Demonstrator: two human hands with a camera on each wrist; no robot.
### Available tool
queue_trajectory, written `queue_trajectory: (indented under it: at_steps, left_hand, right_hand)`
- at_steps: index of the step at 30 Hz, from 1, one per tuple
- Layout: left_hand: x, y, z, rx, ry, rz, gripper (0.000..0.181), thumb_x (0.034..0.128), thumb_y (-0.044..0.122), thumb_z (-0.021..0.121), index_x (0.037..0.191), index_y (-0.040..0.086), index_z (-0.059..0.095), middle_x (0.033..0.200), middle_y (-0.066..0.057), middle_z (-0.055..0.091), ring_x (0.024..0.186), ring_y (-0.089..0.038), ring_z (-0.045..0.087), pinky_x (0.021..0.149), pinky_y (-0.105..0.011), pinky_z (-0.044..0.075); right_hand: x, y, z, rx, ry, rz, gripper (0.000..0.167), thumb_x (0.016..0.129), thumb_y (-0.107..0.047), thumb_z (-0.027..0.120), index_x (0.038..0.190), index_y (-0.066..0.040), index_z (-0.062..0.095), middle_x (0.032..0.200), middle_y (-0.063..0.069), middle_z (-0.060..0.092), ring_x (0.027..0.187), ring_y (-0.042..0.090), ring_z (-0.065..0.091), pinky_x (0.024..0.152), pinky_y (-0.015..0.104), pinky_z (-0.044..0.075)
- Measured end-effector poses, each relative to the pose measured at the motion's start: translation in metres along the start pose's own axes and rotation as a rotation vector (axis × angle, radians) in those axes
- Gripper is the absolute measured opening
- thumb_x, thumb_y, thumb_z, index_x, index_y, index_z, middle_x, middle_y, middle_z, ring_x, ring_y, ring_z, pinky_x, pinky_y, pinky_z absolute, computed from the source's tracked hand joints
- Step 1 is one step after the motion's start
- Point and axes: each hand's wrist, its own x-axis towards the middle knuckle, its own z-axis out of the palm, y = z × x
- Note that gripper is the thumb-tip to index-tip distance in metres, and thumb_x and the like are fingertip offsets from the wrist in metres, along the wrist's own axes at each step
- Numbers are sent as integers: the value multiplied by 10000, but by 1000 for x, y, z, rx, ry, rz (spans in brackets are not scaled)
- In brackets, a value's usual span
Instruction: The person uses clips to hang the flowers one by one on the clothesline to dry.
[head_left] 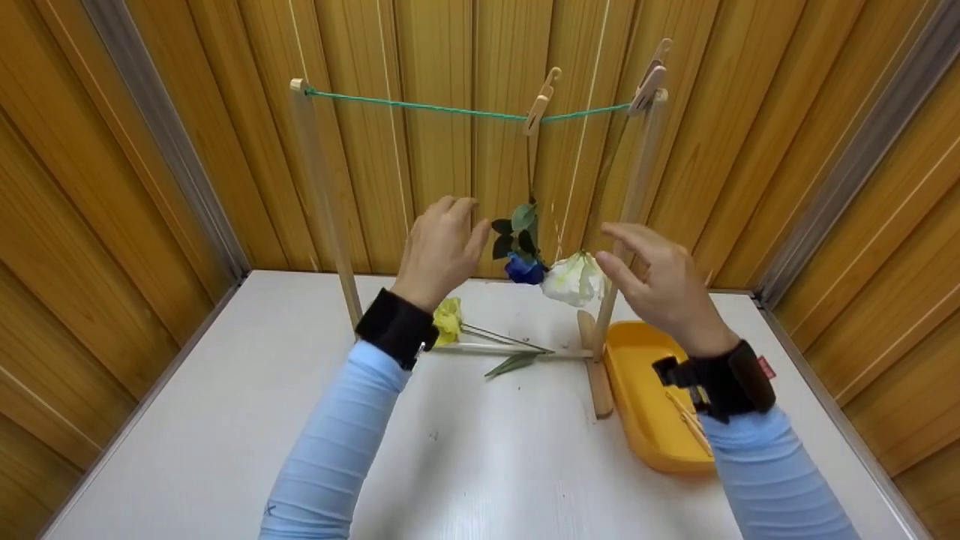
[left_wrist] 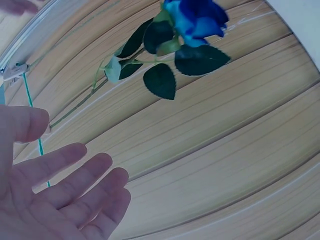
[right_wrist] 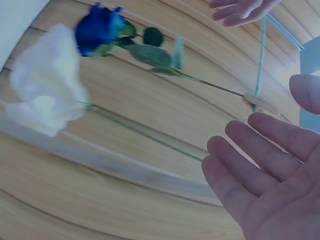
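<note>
- The grip is wide and empty on both sides: the left hand [head_left: 442, 244] hangs beside a silky blue rose [head_left: 525, 268] with dark green leaves, the right hand [head_left: 664, 289] near a ruffled white flower [head_left: 574, 281], touching neither.
- Both blooms hang head down below a thin green cord [head_left: 420, 106] strung between slim pale wooden posts [head_left: 322, 202]; a beige hooked clothespin [head_left: 536, 115] pinches the rose's stem.
- The white stem seems to reach the right-end peg [head_left: 649, 90], though fingers hide part of it.
- Hanging flowers looks partly done; the next move probably calls for lifting the crinkled yellow flower [head_left: 448, 321] off the smooth white desk [head_left: 187, 375] and taking a loose peg [head_left: 688, 421] from the rounded orange-yellow tray [head_left: 637, 405].
</note>
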Motion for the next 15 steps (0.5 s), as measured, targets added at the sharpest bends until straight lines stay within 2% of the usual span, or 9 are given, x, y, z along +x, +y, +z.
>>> queue_trajectory:
  at_steps: [7,11,15]
  left_hand:
    - [-52,-12,19,76,109,48,411,1042,263,614,1334,-25,638,1342,-218,634,1263,-380,592,1061,-533,459]
    - [-80,-16,31,121,154,64,419,1028,264,638,1334,-22,638,1343,-218,629,1261,-389,589,1051,-550,456]
    - [-102,-17,43,169,169,63,427,1018,268,654,1332,-21,638,1349,-222,625,1258,-392,588,1053,-559,456]
  right_hand:
    - [-53,17,28,-49,41,5,483,1003,-105,666,1442,56,544,1495,248,525,1375,435,503,1101,623,409]
    - [-72,20,45,-98,65,1,523,976,-93,701,1446,65,534,1515,255,498,1387,436,490,1094,610,415]
    - [-87,23,57,-141,89,-10,561,947,-93,733,1446,69,534,1531,254,479,1396,437,479,1082,590,423]
